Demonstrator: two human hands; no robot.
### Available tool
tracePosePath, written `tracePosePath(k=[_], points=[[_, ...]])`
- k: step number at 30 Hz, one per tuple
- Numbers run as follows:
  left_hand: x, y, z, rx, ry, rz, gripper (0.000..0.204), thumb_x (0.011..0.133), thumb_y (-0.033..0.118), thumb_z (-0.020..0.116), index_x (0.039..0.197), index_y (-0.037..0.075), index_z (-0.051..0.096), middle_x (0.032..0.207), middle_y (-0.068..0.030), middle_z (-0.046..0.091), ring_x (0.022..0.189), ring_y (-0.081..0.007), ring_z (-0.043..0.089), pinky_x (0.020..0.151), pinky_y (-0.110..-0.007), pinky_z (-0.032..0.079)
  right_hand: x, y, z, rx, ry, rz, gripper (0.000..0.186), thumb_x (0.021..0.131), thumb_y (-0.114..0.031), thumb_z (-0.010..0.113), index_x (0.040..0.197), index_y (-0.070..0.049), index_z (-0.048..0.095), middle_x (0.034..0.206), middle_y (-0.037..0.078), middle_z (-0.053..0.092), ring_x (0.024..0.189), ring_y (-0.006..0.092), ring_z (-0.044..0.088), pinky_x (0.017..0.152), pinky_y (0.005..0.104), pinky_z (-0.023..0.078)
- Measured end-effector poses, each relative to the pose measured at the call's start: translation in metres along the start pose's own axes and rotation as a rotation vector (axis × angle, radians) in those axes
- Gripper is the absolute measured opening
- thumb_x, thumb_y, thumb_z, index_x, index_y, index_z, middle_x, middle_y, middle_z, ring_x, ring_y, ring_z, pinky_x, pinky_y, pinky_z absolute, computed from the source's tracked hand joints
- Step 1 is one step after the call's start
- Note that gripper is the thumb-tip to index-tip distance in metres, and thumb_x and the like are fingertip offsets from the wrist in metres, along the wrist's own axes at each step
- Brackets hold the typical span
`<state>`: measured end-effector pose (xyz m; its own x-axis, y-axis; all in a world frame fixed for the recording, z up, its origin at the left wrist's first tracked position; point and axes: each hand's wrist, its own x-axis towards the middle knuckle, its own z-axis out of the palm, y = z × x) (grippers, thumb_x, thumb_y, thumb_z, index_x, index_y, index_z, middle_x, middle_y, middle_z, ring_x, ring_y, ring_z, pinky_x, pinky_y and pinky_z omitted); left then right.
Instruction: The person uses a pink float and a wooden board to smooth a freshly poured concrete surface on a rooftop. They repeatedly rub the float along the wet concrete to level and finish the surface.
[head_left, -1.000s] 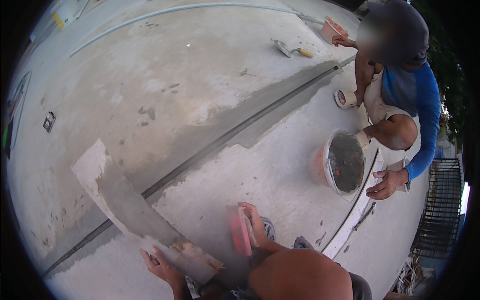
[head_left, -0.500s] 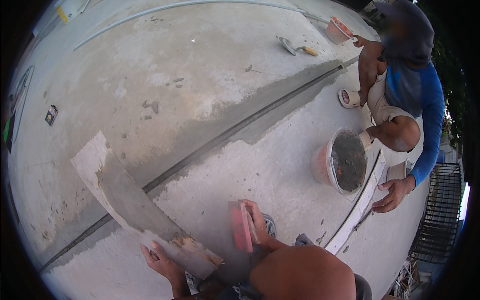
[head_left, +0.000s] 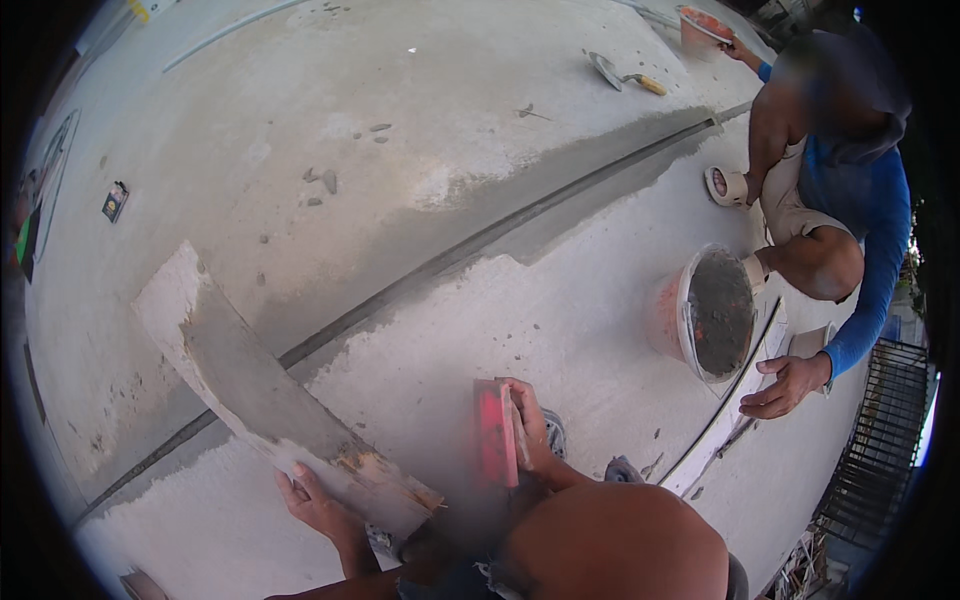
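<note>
My left hand (head_left: pixel 318 508) grips the lower edge of a long, cement-smeared board (head_left: pixel 255 360), its near end splintered. The board slants across a narrow dark groove (head_left: pixel 430 268) in the concrete floor. In my right hand (head_left: pixel 530 425) is a red plastering float (head_left: pixel 494 432), tilted up on edge just right of the board, with the fingers closed round its handle. Beside my right hand, part of a shoe (head_left: pixel 553 433) shows. My bare knee (head_left: pixel 620 540) covers the lower middle.
A bucket of wet cement (head_left: pixel 720 312) stands to the right, by a squatting co-worker in a blue sleeve (head_left: pixel 880 285). That person's hand holds a second bucket (head_left: pixel 703 35) at the far right. A trowel (head_left: pixel 622 74) lies beyond the groove. A pale strip (head_left: pixel 722 415) lies near the cement bucket.
The whole view has shifted, so most of the scene sits slightly farther right and higher. Both my hands keep their holds, with the board still across the groove.
</note>
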<state>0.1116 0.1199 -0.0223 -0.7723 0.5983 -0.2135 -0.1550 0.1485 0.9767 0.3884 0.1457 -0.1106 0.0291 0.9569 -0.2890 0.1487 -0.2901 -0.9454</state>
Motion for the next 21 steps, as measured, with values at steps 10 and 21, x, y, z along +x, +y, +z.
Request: tracePosePath(k=[10, 21], points=[[0.048, 0.035, -0.136, 0.121, 0.333, 0.076, 0.050, 0.109, 0.025, 0.060, 0.146, -0.005, 0.047, 0.128, -0.0171, 0.066, 0.109, -0.0201, 0.067, 0.095, -0.034, 0.055, -0.009, 0.020, -0.001, 0.220, 0.017, 0.039, 0.051, 0.108, -0.041, 0.052, 0.144, -0.006, 0.041, 0.127, 0.006, 0.053, 0.114, 0.0149, 0.055, 0.098, 0.0321, 0.048], [0.009, 0.024, -0.260, 0.157, 0.761, 0.032, 0.046, 0.108, 0.027, 0.063, 0.140, -0.004, 0.053, 0.124, -0.0150, 0.069, 0.107, -0.0219, 0.069, 0.091, -0.036, 0.057, -0.009, 0.021, -0.004, 0.163, 0.097, 0.075, 0.045, 0.109, -0.035, 0.046, 0.145, -0.009, 0.043, 0.124, 0.003, 0.051, 0.117, 0.0142, 0.050, 0.104, 0.0314, 0.041]])
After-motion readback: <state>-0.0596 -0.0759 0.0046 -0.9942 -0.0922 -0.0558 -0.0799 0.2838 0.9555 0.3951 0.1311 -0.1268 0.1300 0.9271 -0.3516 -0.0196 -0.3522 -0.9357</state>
